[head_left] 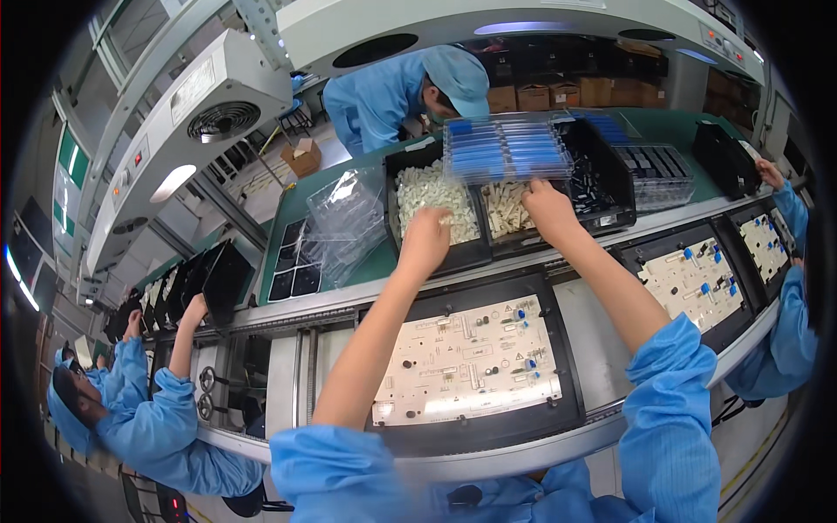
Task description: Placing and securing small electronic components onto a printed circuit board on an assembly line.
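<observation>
Two bins [462, 254], 12 o'clock of circuit board [471, 370]: my left hand [425, 240] over white parts [423, 187], right hand [553, 213] over cream parts [504, 197]; both curled, pinch: cannot tell

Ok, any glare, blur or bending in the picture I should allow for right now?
Head view: glare whitens parts of the clear plastic trays and the near part of the circuit board; head view: the left sleeve smears at its inner edge, the front rail bows, while the left hand and right hand look fairly clear.
</observation>
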Demonstrator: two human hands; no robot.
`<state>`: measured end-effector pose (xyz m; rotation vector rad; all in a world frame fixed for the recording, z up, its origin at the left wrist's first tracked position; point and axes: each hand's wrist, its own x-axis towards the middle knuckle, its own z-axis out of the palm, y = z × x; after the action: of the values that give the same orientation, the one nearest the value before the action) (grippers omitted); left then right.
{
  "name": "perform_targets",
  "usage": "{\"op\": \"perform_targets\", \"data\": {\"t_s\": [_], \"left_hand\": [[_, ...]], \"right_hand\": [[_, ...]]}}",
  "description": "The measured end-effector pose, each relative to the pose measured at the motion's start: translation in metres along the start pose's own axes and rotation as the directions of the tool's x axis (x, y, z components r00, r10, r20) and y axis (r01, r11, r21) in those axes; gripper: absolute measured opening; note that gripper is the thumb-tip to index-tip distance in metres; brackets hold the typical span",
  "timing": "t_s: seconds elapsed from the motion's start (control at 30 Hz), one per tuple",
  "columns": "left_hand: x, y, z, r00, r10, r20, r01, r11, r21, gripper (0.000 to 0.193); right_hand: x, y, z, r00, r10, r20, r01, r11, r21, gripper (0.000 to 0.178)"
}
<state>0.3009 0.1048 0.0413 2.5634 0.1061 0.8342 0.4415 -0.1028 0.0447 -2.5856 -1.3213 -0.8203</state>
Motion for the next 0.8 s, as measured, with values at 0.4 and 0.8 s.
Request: {"op": "perform_targets", "data": {"t_s": [0.4, 0.8], "left_hand": [[0.017, -0.025, 0.023, 0.996, 0.042, 0.077, -0.060, 0.967, 0.246, 0.011], [-0.043, 0.000, -0.041, 0.967, -0.240, 0.091, 0.256, 0.877, -0.407, 0.018]], "right_hand": [[-0.026, -0.007, -0.021, 1.000, 0.015, 0.028, -0.025, 0.917, 0.397, 0.017], [-0.034, -0.037, -0.032, 0.994, -0.097, -0.053, 0.110, 0.827, 0.552, 0.011]]}}
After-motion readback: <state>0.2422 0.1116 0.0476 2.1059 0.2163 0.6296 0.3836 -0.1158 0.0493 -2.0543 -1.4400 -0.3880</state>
